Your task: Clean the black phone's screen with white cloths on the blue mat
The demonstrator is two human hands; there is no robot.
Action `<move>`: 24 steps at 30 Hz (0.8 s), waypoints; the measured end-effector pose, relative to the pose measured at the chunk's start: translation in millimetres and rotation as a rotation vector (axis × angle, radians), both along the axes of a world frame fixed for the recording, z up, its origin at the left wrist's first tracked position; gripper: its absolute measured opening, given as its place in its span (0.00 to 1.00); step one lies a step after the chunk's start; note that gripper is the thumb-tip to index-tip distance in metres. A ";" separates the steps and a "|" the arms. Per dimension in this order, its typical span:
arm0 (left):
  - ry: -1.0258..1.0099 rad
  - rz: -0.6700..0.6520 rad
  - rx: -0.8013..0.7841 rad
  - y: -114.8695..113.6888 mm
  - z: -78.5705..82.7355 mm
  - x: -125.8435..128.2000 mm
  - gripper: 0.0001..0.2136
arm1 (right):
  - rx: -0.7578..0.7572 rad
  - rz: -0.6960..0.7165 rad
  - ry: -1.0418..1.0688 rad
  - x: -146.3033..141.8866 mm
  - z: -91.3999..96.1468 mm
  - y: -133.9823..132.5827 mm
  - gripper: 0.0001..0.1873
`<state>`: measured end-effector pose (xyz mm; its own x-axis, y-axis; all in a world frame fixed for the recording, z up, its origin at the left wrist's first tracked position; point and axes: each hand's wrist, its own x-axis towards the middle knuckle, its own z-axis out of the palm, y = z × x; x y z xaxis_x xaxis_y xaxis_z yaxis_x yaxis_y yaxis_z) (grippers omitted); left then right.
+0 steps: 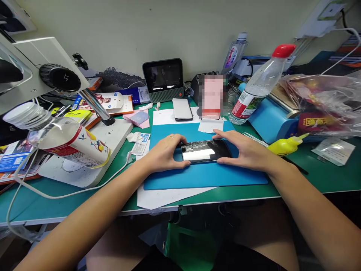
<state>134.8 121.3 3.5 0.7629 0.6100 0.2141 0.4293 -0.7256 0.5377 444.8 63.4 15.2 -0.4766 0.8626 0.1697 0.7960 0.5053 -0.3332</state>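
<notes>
A black smartphone (207, 149) lies sideways, screen up, over the blue mat (180, 177); bright reflections cover part of its glass. My left hand (167, 152) grips the phone's left end, thumb at the near edge and fingers at the far edge. On the right end, my right hand (244, 150) holds it the same way, thumb near and index finger along the far side. Whether the phone rests on the mat or is slightly raised, I cannot tell. Behind it, a white phone-shaped slab (182, 109) lies on white paper.
A microscope stand (93, 175) and a large plastic bottle (76, 145) occupy the left. At the back stands a smart display (163, 79). On the right are a red-capped bottle (249, 98), a yellow squeeze bottle (284, 146) and a blue device (270, 116). A white cable (84, 194) crosses the left side.
</notes>
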 end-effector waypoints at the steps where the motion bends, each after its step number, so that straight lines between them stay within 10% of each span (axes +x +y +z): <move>1: 0.002 0.002 0.000 0.0 0.1 0.2 0.23 | -0.004 -0.007 0.003 0.2 -0.4 0.0 0.46; 24: 0.026 0.017 -0.024 -2.0 -3.3 1.4 0.23 | -0.120 -0.306 0.129 -5.8 -14.7 -29.8 0.47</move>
<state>136.2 119.2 0.2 0.7576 0.6275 0.1799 0.4552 -0.7054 0.5434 439.1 33.6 0.5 -0.1739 0.9797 0.1001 0.8520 0.2006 -0.4835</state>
